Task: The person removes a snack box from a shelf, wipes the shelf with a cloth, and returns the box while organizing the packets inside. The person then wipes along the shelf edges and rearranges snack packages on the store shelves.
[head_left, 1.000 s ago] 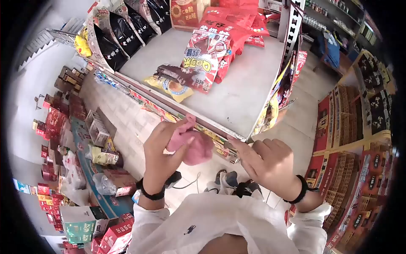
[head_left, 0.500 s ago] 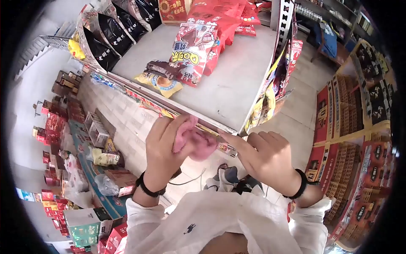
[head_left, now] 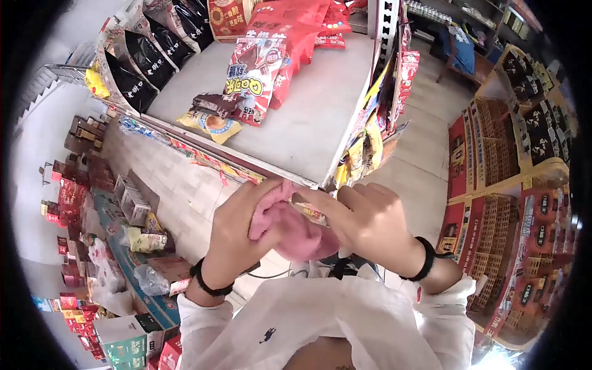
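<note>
My left hand [head_left: 237, 225] is closed around a bunched pink cloth [head_left: 302, 237], which hangs out between my two hands. My right hand [head_left: 376, 222] meets the cloth from the right, its index fingertip at the cloth's upper edge and its other fingers curled. The right thumb is mostly hidden. Both hands are just in front of the corner of a grey display shelf [head_left: 302, 135]. On that shelf lie a red-and-white candy bag [head_left: 253, 83], a small yellow packet [head_left: 213, 126] and a dark brown packet [head_left: 213, 105].
Black bags [head_left: 139, 80] stand along the shelf's left side, and red bags [head_left: 293, 24] lie at its back. Yellow packets [head_left: 364, 151] hang at its right side. Boxes [head_left: 126, 339] and plastic bags [head_left: 151, 280] sit at the left. Racks with baskets [head_left: 493, 234] stand on the right.
The pink cloth has come away from the shelf edge toward me and spread to the right. My right hand has moved left to meet it. The view has shifted slightly.
</note>
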Tool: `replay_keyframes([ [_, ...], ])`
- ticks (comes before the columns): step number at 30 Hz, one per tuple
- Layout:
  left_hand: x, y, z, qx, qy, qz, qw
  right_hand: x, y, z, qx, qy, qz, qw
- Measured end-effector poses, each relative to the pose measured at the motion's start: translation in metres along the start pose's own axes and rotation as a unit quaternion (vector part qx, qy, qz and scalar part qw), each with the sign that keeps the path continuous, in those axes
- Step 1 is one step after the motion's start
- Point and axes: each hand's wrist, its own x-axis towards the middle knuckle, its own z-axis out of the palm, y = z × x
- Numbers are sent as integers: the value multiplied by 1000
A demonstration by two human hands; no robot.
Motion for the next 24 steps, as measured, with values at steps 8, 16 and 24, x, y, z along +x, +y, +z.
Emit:
replay_keyframes([
  [8,-11,5,-11,-54,91,11,994,-4,-11,-4,105,69,2,992],
  [16,16,25,-21,-297,-23,141,944,-7,-25,-10,443,199,-24,874],
  [24,31,-25,-16,107,7,175,979,67,24,-39,106,6,42,993],
])
